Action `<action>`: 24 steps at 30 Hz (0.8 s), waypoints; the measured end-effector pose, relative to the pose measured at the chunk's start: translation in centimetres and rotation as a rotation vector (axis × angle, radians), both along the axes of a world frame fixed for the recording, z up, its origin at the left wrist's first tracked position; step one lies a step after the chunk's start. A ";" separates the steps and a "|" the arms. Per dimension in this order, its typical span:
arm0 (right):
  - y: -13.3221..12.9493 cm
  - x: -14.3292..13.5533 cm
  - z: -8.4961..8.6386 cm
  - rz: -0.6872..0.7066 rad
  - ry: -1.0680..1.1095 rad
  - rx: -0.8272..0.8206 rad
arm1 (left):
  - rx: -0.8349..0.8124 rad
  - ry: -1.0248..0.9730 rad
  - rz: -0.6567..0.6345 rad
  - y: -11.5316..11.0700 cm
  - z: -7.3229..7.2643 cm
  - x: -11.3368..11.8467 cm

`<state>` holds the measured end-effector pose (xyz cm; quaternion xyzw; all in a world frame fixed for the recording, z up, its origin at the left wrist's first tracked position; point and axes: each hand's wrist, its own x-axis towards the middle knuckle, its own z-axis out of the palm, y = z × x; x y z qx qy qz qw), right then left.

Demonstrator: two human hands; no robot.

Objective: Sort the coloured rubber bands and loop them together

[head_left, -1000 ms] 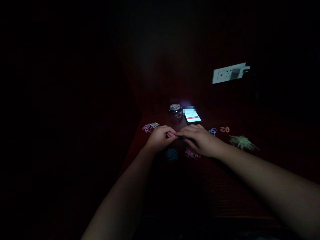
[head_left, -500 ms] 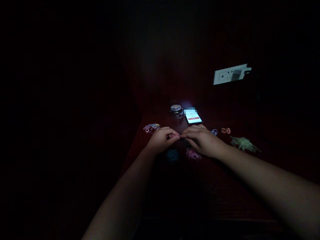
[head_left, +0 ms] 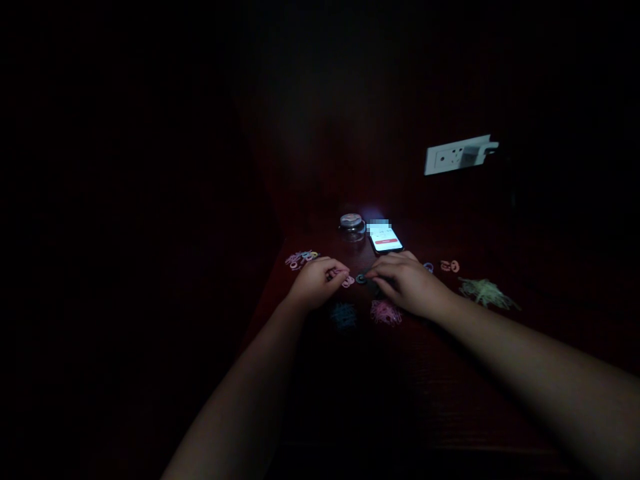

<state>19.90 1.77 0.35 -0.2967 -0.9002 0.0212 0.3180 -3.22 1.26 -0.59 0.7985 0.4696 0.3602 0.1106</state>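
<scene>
My left hand (head_left: 316, 283) is closed, its fingers curled and thumb near the fingertips. Something pinkish shows among those fingers, too dim to make out. Just beyond its fingertips lie pink hair ties (head_left: 349, 282). Opposite, my right hand (head_left: 404, 280) has thumb and forefinger pinched at the edge of a dark greenish hair tie (head_left: 361, 279); more dark ties seem to lie under these fingers, partly hidden. Nearer to me are a pile of dark blue bands (head_left: 344, 315) and a pile of pink bands (head_left: 386, 312).
Mixed coloured ties (head_left: 300, 259) lie at the left. A lidded clear jar (head_left: 352, 227) and a lit phone (head_left: 387, 239) stand behind the hands. To the right are purple ties (head_left: 429, 267), orange ties (head_left: 450, 266) and pale green bands (head_left: 486, 293). A wall socket (head_left: 453, 157) holds a plug.
My left hand has drawn back leftward from the right fingertips, opening a gap where pink and dark ties now show. My right hand has barely moved. The view has shifted slightly.
</scene>
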 end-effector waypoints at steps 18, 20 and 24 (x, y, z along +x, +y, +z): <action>0.3 0.4 0.0 -0.023 0.008 -0.009 | -0.077 -0.382 0.379 1.9 -1.0 -2.2; 0.3 0.4 -0.1 -0.025 0.006 -0.006 | -0.091 -0.528 0.426 2.1 -1.1 -2.3; 0.4 0.4 -0.2 -0.031 0.011 -0.010 | -0.075 -0.657 0.447 2.2 -1.0 -2.2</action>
